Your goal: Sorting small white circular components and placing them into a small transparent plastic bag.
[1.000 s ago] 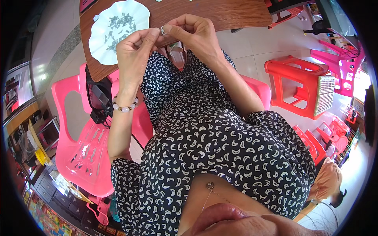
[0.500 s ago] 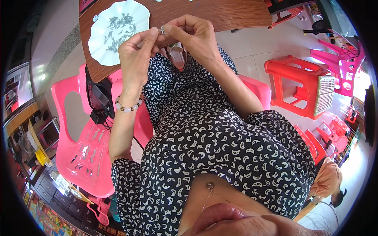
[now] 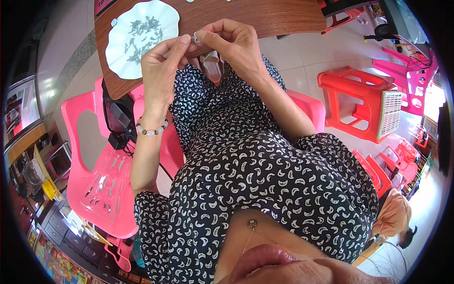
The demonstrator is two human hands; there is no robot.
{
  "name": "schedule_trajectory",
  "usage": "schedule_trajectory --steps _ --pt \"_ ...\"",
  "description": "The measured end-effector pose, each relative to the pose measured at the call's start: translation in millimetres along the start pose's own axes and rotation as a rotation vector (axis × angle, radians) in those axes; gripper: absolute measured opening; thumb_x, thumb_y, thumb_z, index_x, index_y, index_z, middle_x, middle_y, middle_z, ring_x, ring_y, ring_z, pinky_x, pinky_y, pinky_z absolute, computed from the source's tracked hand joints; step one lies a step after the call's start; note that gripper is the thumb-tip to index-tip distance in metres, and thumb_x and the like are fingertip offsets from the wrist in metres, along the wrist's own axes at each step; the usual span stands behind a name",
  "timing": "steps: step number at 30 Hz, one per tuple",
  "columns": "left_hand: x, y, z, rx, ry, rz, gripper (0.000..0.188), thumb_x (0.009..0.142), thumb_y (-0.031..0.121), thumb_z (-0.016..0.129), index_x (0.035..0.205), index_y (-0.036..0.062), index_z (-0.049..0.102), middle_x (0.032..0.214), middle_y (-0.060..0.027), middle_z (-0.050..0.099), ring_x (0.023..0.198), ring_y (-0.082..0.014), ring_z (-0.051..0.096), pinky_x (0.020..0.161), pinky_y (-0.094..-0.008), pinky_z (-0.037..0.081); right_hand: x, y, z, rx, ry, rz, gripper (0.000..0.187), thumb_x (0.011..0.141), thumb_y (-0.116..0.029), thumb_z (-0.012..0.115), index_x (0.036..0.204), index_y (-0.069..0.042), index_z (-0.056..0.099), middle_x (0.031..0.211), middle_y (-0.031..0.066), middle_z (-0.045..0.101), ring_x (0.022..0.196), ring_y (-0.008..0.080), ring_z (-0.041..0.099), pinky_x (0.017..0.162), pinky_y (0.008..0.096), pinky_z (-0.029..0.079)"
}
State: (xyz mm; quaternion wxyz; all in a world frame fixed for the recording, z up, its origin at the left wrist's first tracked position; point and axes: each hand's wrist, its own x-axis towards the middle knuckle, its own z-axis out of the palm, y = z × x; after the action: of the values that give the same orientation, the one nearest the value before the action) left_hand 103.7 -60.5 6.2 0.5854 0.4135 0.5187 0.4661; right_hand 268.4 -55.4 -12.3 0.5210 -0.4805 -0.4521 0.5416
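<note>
The right hand point(image 3: 239, 47), at the upper middle of the frame, has its grip pinched on a small white piece point(image 3: 196, 37). The left hand point(image 3: 158, 68) faces it, fingertips just beside the piece; whether its grip is closed on anything, I cannot tell. The step in hand looks like fine two-handed work at the piece; the next move seems to call for light, steady fingertips. At the upper left, a plate point(image 3: 118, 43) of grey bits point(image 3: 137, 26) sits on the surface point(image 3: 265, 19).

Homelike room: stool point(image 3: 376, 106), tiled floor point(image 3: 293, 54)
</note>
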Motion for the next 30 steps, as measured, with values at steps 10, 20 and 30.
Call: schedule_trajectory --steps 10,20,30 --pt "5 -5 -1 0.014 -0.006 -0.003 0.019 0.089 0.017 0.071 0.096 -0.0007 0.071 0.077 -0.0022 0.069 0.059 -0.0020 0.050 0.055 -0.0153 0.039 3 10 2 0.109 -0.073 0.018 0.021 0.088 -0.014 0.067 0.091 0.006 0.066 0.077 0.0089 0.072 0.050 0.0053 0.059 0.038 0.0199 0.042" --pt "14 14 2 0.093 -0.053 -0.006 0.019 0.091 0.017 0.066 0.102 0.0017 0.070 0.083 0.0001 0.069 0.064 -0.0021 0.051 0.058 -0.0176 0.041 4 -2 -10 0.016 -0.006 0.042 0.021 0.086 -0.016 0.070 0.091 0.004 0.068 0.079 0.0052 0.071 0.068 0.0064 0.063 0.057 0.0205 0.050" --pt "110 36 -1 1.302 -0.143 0.708 0.032 0.083 0.027 0.068 0.107 0.0055 0.069 0.098 -0.0125 0.065 0.088 -0.0282 0.060 0.080 -0.0392 0.048 -3 -5 -37 0.124 0.095 0.044 0.024 0.086 -0.020 0.071 0.092 0.004 0.067 0.083 0.0047 0.070 0.074 0.0057 0.061 0.065 0.0183 0.048"
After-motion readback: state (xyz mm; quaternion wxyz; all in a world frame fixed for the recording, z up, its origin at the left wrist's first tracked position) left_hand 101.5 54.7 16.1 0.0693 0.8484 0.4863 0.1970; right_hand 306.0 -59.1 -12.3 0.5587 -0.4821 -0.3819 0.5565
